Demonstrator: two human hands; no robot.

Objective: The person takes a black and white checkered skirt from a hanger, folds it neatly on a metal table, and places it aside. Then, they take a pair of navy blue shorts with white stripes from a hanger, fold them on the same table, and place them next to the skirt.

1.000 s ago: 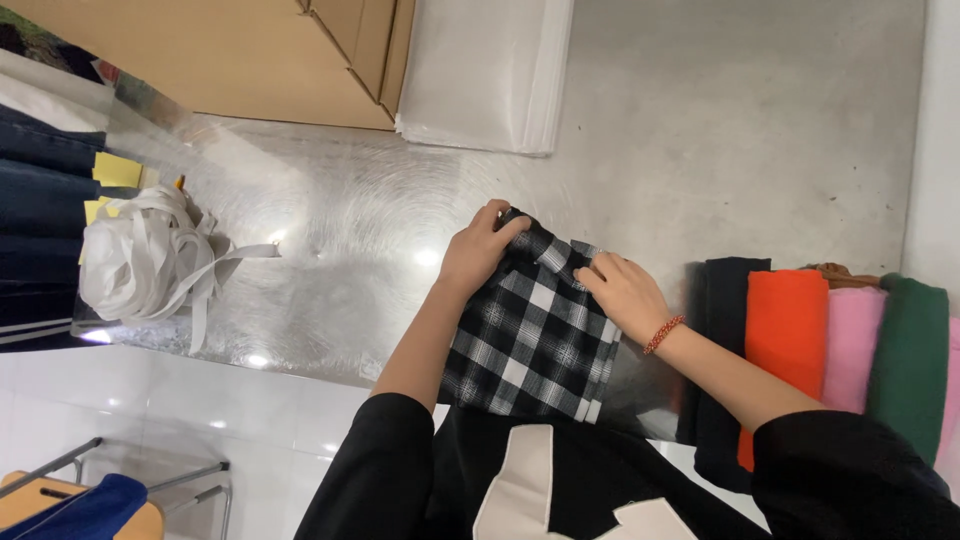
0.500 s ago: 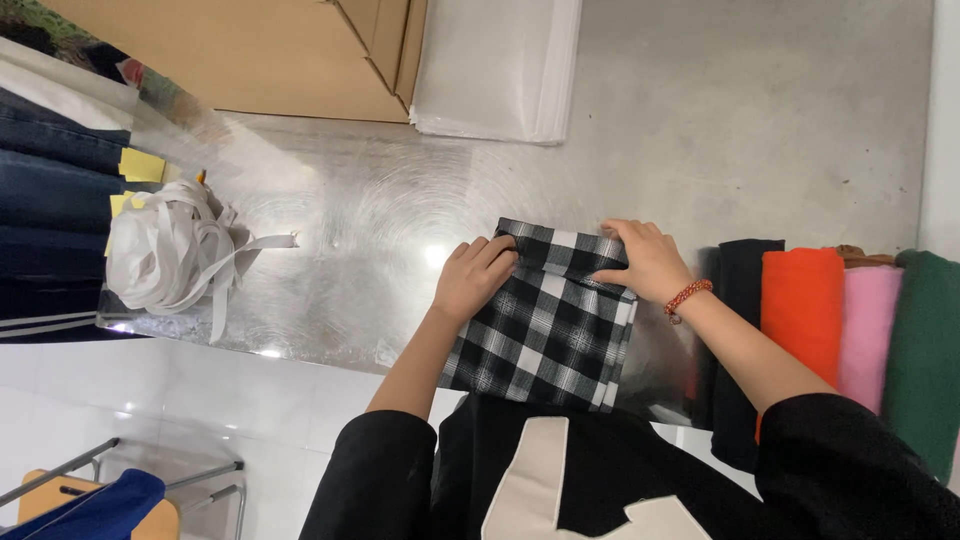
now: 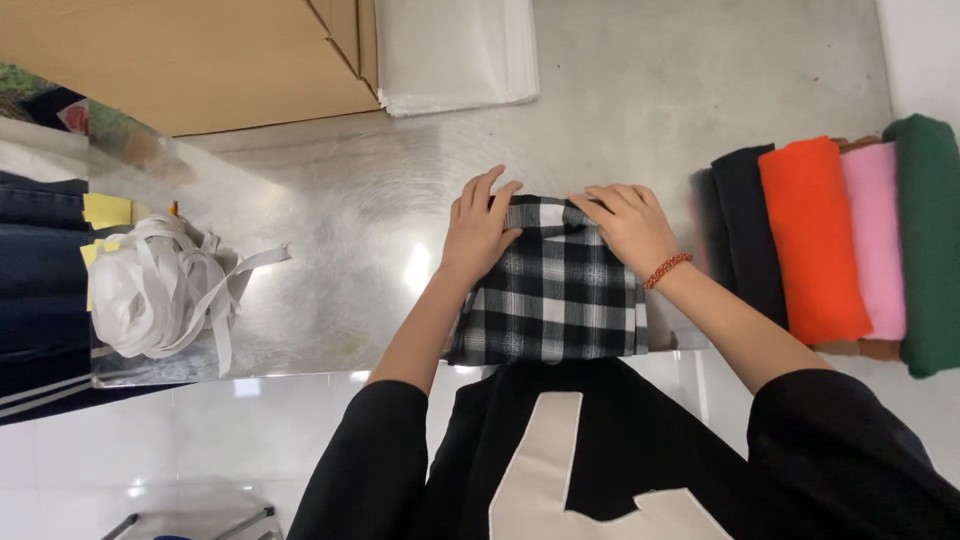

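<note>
A: Quick pass. We see the left hand (image 3: 480, 228) flat on the folded black-and-white checked cloth (image 3: 555, 300), fingers spread, palm pressing on its left top corner.

B: Agreed. We have the right hand (image 3: 628, 226) on the right top corner, fingers loosely spread and laid flat, pressing down rather than pinching. Red bead bracelet (image 3: 668, 269) on that wrist.

A: Where's the cloth?

B: We put it on the steel table (image 3: 330, 250), at the near edge, right in front of the person. It lies flat, folded into a rough rectangle, near edge at the table's rim.

A: Neither hand closes around anything, we say. Both rest open on the fabric.

B: Right side: we note a row of rolled cloths, black (image 3: 745, 230), orange (image 3: 812, 235), pink (image 3: 875, 240), green (image 3: 928, 240), lying side by side and touching, just beside the right forearm.

A: Left side: we see a bundle of white straps (image 3: 160, 290) on the table, well apart from the hands. Dark blue folded garments (image 3: 40, 270) further left.

B: Top: cardboard box (image 3: 190, 60) and a stack of clear plastic bags (image 3: 455, 50) beside it.
</note>
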